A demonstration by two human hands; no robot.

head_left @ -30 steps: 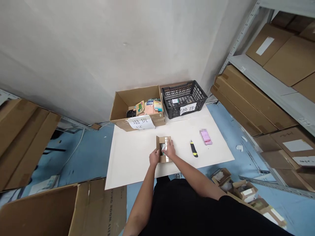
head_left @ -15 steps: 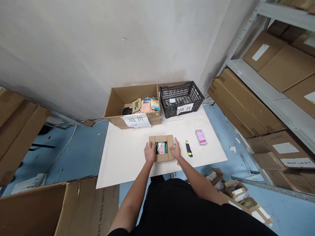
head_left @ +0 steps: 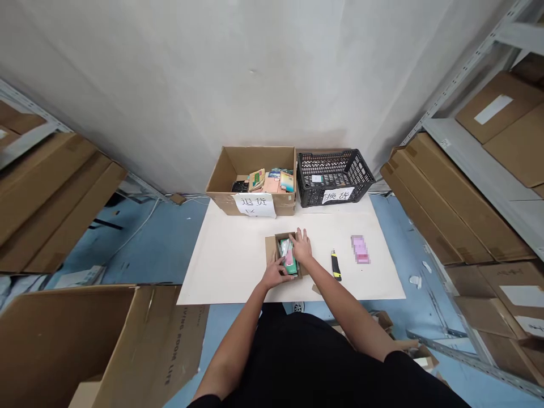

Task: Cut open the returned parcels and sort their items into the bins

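Fingers spread over a small, open, brown cardboard box (head_left: 271,248), set near the middle of the near edge of a white rectangular surface (head_left: 225,255), the left hand (head_left: 272,275) rests at the box's near side and the right hand (head_left: 302,249) at its right wall; whether either grips the flat green-and-pink packet (head_left: 289,259) inside cannot be told. Sound handling would likely call for one hand steadying the wall while the other pinches the packet by its rim, away from the black-and-yellow utility knife (head_left: 335,266) lying toward the surface's right edge.
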